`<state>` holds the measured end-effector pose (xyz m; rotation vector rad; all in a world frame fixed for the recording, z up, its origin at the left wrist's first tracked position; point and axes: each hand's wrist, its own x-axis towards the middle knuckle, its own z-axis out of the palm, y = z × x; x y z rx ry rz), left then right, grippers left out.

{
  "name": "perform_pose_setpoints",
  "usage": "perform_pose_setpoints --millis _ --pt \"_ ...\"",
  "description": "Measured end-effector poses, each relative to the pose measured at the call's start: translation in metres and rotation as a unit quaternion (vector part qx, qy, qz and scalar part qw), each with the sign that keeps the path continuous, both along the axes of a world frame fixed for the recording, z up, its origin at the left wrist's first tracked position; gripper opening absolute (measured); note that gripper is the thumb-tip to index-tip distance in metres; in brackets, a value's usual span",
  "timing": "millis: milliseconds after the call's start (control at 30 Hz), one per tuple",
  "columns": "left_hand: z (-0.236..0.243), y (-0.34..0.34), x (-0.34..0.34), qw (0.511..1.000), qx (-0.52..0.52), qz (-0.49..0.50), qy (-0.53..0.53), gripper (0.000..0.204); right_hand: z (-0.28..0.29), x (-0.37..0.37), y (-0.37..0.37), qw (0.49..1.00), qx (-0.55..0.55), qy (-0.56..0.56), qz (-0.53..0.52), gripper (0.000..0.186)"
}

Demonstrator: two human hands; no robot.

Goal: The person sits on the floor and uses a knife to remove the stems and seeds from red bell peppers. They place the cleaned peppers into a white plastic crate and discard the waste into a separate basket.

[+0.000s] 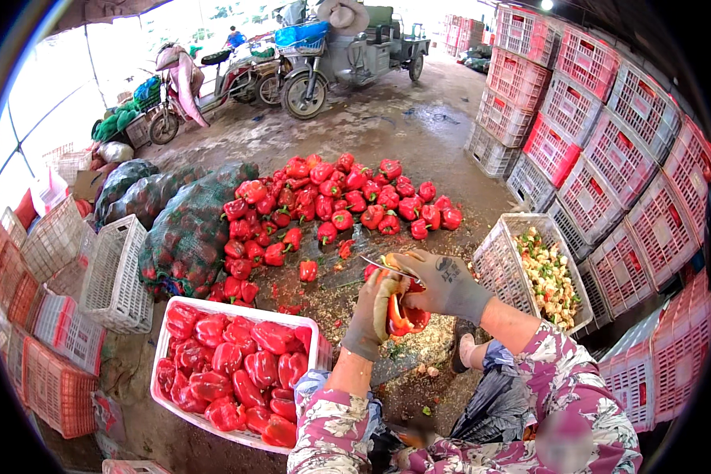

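Observation:
My left hand [371, 314], in a grey glove, is closed round a cut red bell pepper [409, 316], whose inside shows pale and orange. My right hand [442, 288], also gloved, grips a small knife [375, 261] at the pepper's top, its thin blade pointing left; the handle is hidden. Beyond my hands lies a heap of whole red peppers [332, 197] on the floor. At my left, a white crate [159, 347] holds red peppers. At my right, another crate [490, 267] holds pale, green-stemmed pepper cores [545, 276].
Filled mesh sacks [182, 241] lie left of the heap, beside empty-looking crates [110, 292]. Tall stacks of crates [600, 182] line the right side. Scraps litter the floor [407, 375] below my hands. Parked electric scooters and a cargo tricycle [347, 67] stand behind; a distant person [235, 39] is among them.

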<state>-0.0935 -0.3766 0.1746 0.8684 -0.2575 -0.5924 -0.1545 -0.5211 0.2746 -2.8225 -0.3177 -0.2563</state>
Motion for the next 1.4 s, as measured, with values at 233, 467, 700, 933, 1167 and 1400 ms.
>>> perform_pose_setpoints --millis 233,467,700,933,1167,1400 --pt "0.023 -0.007 -0.027 0.996 0.074 -0.038 -0.036 0.038 -0.014 -0.013 -0.022 1.0 -0.012 -0.002 -0.026 0.06" --pt "0.033 0.003 -0.023 0.992 0.037 -0.119 0.025 0.051 -0.029 -0.011 -0.041 0.911 0.398 0.082 -0.067 0.046" --pt "0.012 0.001 -0.018 0.977 0.185 -0.079 -0.072 0.047 -0.05 -0.013 -0.055 0.886 0.436 0.144 -0.07 0.055" --pt "0.005 -0.002 -0.019 0.955 0.241 -0.106 -0.139 0.032 -0.023 -0.02 -0.046 0.992 -0.001 0.126 0.003 0.048" --pt "0.018 -0.006 -0.021 0.947 0.236 -0.103 -0.19 0.034 -0.042 -0.029 -0.064 0.956 0.276 0.097 -0.018 0.045" --pt "0.008 -0.009 -0.024 0.941 0.268 -0.03 -0.206 0.034 -0.029 -0.025 -0.054 0.924 0.333 0.172 -0.071 0.041"
